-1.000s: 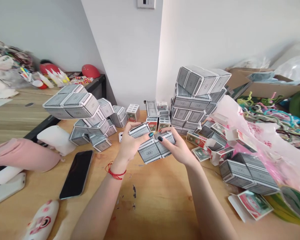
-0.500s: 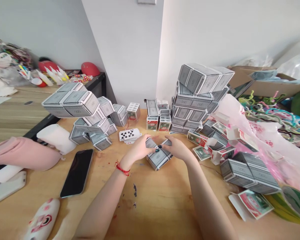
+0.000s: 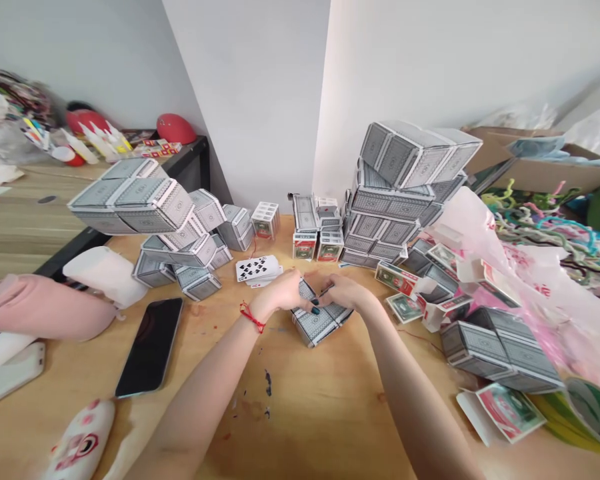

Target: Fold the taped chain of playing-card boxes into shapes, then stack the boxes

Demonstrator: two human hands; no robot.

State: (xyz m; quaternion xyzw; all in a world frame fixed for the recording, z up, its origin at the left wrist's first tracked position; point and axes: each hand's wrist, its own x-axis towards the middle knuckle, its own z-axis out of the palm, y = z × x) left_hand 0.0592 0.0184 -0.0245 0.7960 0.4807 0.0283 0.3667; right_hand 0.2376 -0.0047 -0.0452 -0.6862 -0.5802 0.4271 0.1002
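A block made of playing cards (image 3: 319,325), patterned grey on its backs, sits on the table in front of me. My left hand (image 3: 289,291) is closed round its left side, thumb across the top. From the right, my right hand (image 3: 345,293) grips the same block, its fingertips bent over the upper face near my left thumb. The far side of the block and some fingers are hidden. Just beyond my left hand lie loose playing cards (image 3: 258,269), a ten of spades uppermost.
A tall stack of card blocks (image 3: 387,223) rises at the back right, and a leaning one (image 3: 153,207) at the back left. Card boxes (image 3: 304,246) stand between them. A phone (image 3: 150,347) lies left; a tape roll (image 3: 587,413) and an opened card box (image 3: 507,412) lie right.
The block has turned slightly and shifted a little towards me. My right hand's fingers have moved inward over its top, closer to my left thumb. The view has shifted slightly.
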